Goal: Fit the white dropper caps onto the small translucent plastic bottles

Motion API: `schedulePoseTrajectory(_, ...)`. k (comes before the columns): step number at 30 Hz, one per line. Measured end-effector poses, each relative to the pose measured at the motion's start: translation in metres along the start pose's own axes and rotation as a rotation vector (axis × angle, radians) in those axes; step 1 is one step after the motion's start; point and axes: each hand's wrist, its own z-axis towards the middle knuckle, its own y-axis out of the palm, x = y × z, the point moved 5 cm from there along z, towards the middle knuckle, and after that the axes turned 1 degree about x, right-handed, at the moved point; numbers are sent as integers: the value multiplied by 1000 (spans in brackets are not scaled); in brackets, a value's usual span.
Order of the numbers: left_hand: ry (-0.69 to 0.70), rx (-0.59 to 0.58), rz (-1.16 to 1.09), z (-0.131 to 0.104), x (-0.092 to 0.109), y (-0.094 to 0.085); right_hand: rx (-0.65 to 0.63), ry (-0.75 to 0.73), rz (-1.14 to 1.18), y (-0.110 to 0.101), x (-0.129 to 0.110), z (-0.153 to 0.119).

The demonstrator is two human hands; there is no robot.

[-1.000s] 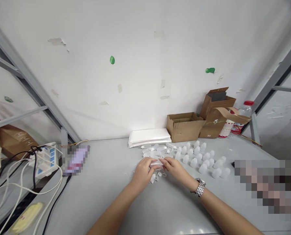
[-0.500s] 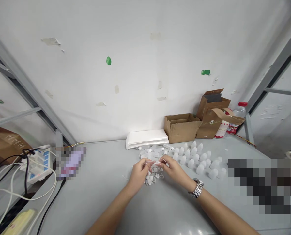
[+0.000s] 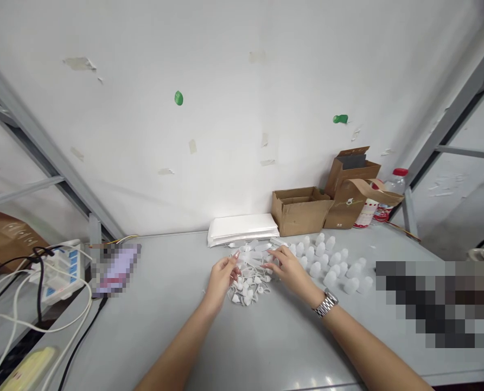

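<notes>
Over the bench (image 3: 152,331), right hand (image 3: 291,272) spreads its fingers near white plastic pieces (image 3: 247,291); left hand (image 3: 221,276) curls inward, grip unclear.

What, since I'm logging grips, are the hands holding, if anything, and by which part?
The right hand looks open, holding nothing visible; whether the left hand holds any nearby white pieces cannot be told.
</notes>
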Motion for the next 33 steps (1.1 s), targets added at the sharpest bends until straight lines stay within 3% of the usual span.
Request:
schedulePoseTrajectory(7, 65, -230, 96, -4, -4, 22, 6, 65, 320, 4, -26, -8)
schedulePoseTrajectory(13, 73, -327, 143, -11, -3, 32, 271, 240, 377, -5, -16, -13)
schedulePoseTrajectory(16, 58, -353, 158, -12, 1, 31, 393, 295, 388, -21, -6, -12)
schedulePoseTrajectory(20, 1, -248, 104, -5, 3, 17, 573, 314, 326, -46, 8, -9)
schedulePoseTrajectory(22, 25, -156, 31, 0, 4, 10, 449, 229, 264, -40, 7, -2)
schedulePoseTrajectory(26, 75, -73, -35, 5, 1, 6, 48, 56, 218, -2, -3, -1)
schedulePoseTrajectory(30, 155, -41, -14, 5, -3, 8, -63, 46, 259, 6, -11, -4)
schedulePoseTrajectory(33, 221, -139, 9, -1, -4, 16, -164, 110, 384, 6, -20, -6)
